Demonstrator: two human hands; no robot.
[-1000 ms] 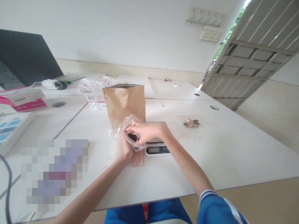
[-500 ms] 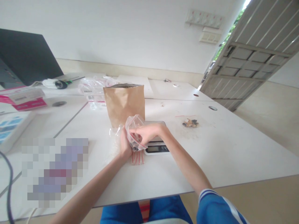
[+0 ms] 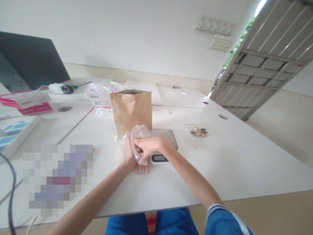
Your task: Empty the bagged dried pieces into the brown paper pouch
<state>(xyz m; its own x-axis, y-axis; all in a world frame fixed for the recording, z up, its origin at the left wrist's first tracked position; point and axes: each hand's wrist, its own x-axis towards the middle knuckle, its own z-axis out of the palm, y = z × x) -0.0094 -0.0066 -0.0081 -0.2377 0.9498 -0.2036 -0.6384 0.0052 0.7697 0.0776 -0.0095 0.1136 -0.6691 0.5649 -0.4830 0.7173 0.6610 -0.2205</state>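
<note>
My left hand [image 3: 128,155] and right hand [image 3: 149,147], both grips closed on a clear zip bag [image 3: 140,133] with red-striped seal, just left of a digital scale [image 3: 163,135], near a kraft paper pouch [image 3: 130,112], on a white table [image 3: 220,169]

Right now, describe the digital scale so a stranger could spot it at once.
On the white table, find the upright brown kraft paper pouch. Just in front of its right side lies a flat digital scale with a grey platform, partly behind the right hand. Its small display window on the front edge sets it apart from the pouch and the clear zip bag.
</note>
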